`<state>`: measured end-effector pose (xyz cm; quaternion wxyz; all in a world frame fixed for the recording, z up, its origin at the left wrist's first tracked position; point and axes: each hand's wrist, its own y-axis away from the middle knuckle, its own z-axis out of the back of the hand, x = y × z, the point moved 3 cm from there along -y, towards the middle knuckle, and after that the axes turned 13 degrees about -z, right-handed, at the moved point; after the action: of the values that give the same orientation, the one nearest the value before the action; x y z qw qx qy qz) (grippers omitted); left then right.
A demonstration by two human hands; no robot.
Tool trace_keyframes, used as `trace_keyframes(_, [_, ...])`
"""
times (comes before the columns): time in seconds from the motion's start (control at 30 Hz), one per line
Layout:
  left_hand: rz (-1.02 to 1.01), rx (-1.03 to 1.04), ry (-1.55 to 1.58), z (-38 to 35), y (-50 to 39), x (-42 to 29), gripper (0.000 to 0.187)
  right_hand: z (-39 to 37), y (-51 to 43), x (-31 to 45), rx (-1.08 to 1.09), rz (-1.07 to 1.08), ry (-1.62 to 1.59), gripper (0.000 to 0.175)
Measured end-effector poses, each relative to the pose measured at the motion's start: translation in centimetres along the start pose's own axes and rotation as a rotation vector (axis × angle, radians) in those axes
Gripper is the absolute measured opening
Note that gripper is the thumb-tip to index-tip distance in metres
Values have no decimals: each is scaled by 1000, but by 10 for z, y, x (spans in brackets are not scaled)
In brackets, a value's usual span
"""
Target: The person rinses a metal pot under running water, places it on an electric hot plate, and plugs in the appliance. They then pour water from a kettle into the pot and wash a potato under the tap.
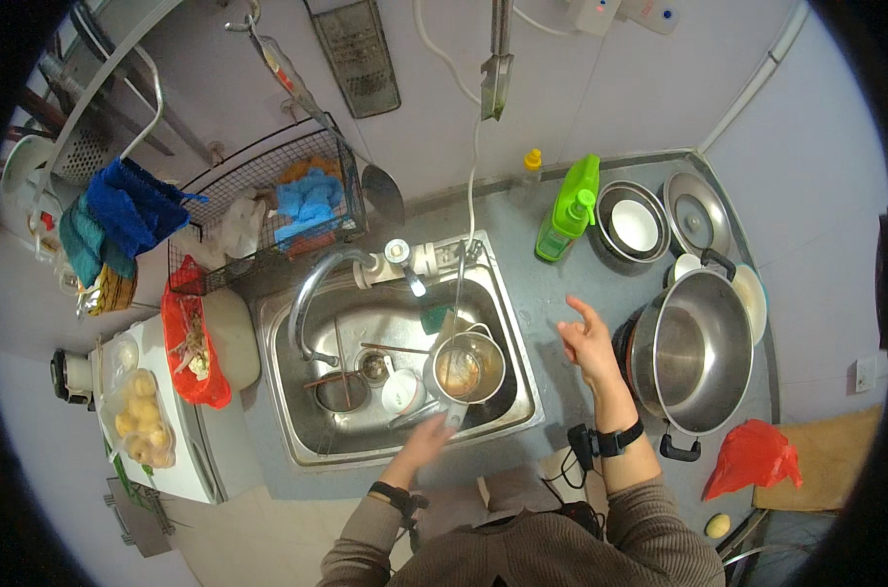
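My left hand [427,442] is at the front edge of the steel sink [363,464], near the pale handle of a small pot [504,367]; whether it grips the handle cannot be told. Water from a thin spout runs into this pot, which holds cloudy liquid. To its left lie a white cup [402,391], chopsticks [396,348] and a dark-rimmed bowl [341,393]. My right hand [585,339] hovers above the grey counter, index finger extended and holding nothing, between the sink and a large two-handled steel pot [697,345]. A green scrubbing pad [435,319] lies at the sink's back.
A curved faucet [305,301] arches over the sink's left side. Behind my right hand stand a green detergent bottle [567,209], nested bowls [635,224] and a steel lid [697,213]. A red plastic bag [756,458] lies at right; bagged potatoes [143,418] sit far left.
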<state>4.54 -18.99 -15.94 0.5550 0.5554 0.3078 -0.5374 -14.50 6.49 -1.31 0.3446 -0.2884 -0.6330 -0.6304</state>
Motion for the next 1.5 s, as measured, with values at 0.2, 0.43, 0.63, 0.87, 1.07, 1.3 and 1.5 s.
trace_keyframes(0.2, [75, 34, -54, 12, 9, 14, 42, 9, 13, -24, -20, -49, -76, 51])
trace_keyframes(0.43, [-13, -3, -37, 19, 12, 10, 55, 11, 36, -32, -24, -34, -112, 51])
trace_keyframes(0.63, [-26, 49, -81, 28, 10, 5, 62, 16, 64, -38, -35, -45, -96, 47])
trace_keyframes(0.87, [2, 82, -301, 33, 10, -1, 54, 23, 134, -64, -186, -16, -112, 37])
trace_keyframes(1.07, [37, 38, -263, 37, 10, 2, 74, 46, 193, -109, -256, -38, -106, 31])
trace_keyframes(1.3, [-125, -3, -155, 36, 27, 21, 59, 88, 265, -151, -486, 19, -74, 30])
trace_keyframes(1.5, [-224, -75, -405, 11, 85, -8, 60, 137, 310, -192, -554, -34, -210, 28])
